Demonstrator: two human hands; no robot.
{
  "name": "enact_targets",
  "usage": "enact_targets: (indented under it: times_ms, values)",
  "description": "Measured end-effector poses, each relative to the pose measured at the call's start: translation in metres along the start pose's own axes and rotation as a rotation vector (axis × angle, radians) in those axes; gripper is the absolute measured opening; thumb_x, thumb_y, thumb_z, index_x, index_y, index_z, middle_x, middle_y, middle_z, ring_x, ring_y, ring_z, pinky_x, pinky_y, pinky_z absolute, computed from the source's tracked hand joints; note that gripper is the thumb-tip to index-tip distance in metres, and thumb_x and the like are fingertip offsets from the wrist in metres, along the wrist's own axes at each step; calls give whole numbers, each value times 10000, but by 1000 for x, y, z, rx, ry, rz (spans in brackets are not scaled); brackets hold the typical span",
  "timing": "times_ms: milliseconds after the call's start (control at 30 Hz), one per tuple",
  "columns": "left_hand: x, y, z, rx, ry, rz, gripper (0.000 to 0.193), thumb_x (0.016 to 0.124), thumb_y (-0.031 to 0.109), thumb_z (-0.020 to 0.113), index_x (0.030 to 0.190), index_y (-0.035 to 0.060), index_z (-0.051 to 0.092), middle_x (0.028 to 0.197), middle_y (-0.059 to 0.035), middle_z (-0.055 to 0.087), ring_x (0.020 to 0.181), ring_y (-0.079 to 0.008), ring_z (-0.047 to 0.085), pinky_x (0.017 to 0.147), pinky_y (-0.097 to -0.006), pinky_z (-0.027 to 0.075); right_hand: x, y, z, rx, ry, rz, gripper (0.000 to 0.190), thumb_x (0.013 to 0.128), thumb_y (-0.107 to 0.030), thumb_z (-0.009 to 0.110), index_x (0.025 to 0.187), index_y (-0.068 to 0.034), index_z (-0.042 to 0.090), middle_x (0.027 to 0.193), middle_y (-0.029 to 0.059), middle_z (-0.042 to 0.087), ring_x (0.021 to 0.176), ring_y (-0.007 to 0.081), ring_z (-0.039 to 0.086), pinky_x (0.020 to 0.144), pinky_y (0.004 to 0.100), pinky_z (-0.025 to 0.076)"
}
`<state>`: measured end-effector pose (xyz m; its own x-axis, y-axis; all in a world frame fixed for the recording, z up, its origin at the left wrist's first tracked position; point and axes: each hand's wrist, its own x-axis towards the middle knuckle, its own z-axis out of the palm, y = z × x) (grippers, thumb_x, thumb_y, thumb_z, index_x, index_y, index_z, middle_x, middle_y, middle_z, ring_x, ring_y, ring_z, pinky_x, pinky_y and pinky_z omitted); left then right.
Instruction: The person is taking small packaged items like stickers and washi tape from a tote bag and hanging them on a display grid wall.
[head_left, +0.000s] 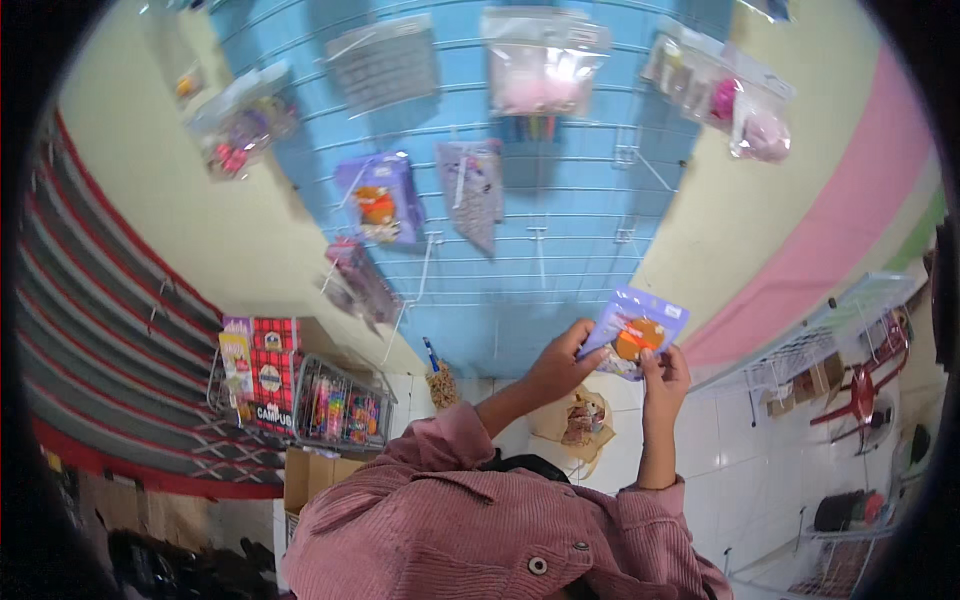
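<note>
A purple plastic pouch (641, 326) with a clear window and an orange-brown item inside is held out to the right of my body. My left hand (566, 358) grips its left edge. With thumb and fingers, my right hand (664, 375) pinches the lower right edge. Ahead is a blue wall panel with a white wire grid rack (480, 277). Similar purple pouches (379, 199) hang from a hook on its left part. Beside them hang narrower lilac packets (471, 184). A bare hook (540, 251) juts out from the middle of the grid.
An open bag (574, 424) with packets stands on the white tiled floor. At left are a wire basket (345, 405) of colorful goods, a cardboard box (319, 476) and a striped shutter (127, 322). A white wire rack (810, 337) and a red chair (859, 394) stand at right.
</note>
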<state>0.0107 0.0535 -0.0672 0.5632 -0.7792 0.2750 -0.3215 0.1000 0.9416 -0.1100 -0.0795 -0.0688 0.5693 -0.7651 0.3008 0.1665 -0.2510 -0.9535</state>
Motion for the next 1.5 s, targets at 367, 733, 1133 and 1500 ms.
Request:
enact_targets:
  times_ms: [367,733,1133,1500]
  values:
    - [-68,39,-137,33,845,257,122,904,132,536,964,32,499,841,-7,548,718,-53,510,640,-209,434,4,-79,189,140,-554,-326,175,784,-117,668,916,-16,613,702,-25,565,605,42,447,567,209,355]
    - [-78,52,-230,46,1011,337,104,897,127,547,918,30,516,753,42,478,642,-11,398,558,-172,333,-9,-112,286,416,-672,-282,185,817,-109,640,954,10,604,669,-47,518,587,1,403,513,169,312]
    - [-35,18,-255,-76,893,236,91,895,103,530,938,26,512,813,12,526,719,-37,450,649,-197,380,20,-76,311,252,-551,-239,215,790,-155,672,915,8,606,597,-20,472,546,36,383,494,212,322]
    - [-4,-1,-279,48,888,217,206,900,159,530,1038,10,495,900,-36,546,771,-78,486,699,-226,405,47,-76,325,85,-451,-306,290,761,-223,694,883,20,593,705,111,596,612,149,547,553,291,435]
